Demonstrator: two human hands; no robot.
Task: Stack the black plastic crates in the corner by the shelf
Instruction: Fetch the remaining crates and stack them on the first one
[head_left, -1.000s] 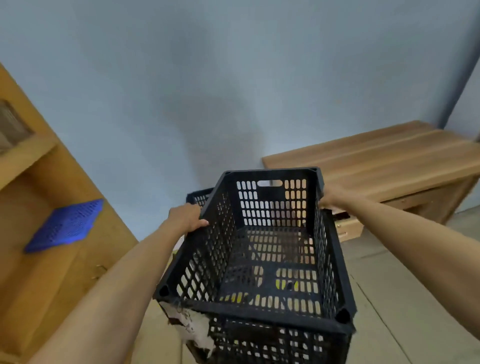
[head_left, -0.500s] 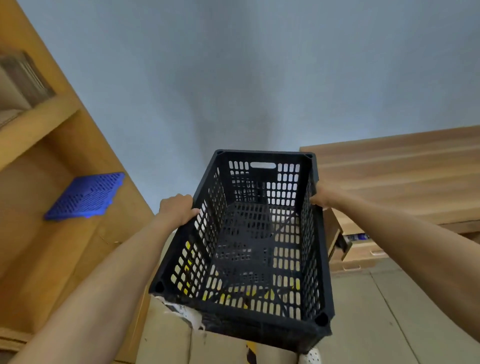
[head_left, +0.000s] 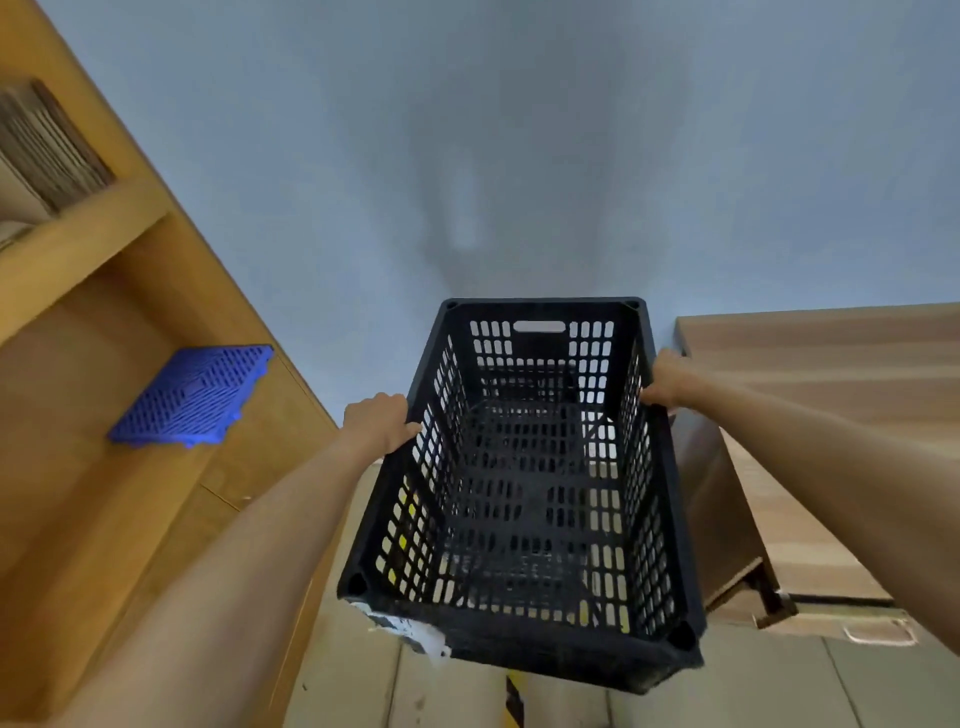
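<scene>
A black plastic crate (head_left: 524, 499) with slotted walls and an open top fills the middle of the view, close to the blue-grey wall. My left hand (head_left: 379, 421) grips its left rim and my right hand (head_left: 667, 379) grips its right rim. Torn white label scraps hang from its near bottom edge. Dark slotted plastic shows through its floor, so another crate seems to lie beneath, mostly hidden. The wooden shelf unit (head_left: 171, 291) stands directly to the left.
A blue slotted plastic panel (head_left: 195, 396) lies on a shelf board at left, with flat cardboard (head_left: 47, 150) stacked on the board above. A wooden bench or table (head_left: 831, 395) stands at right against the wall. Tiled floor (head_left: 363, 686) shows below the crate.
The crate has moved forward toward the wall and into the corner beside the shelf, and now sits more level. The second crate seen behind it earlier is now hidden under it.
</scene>
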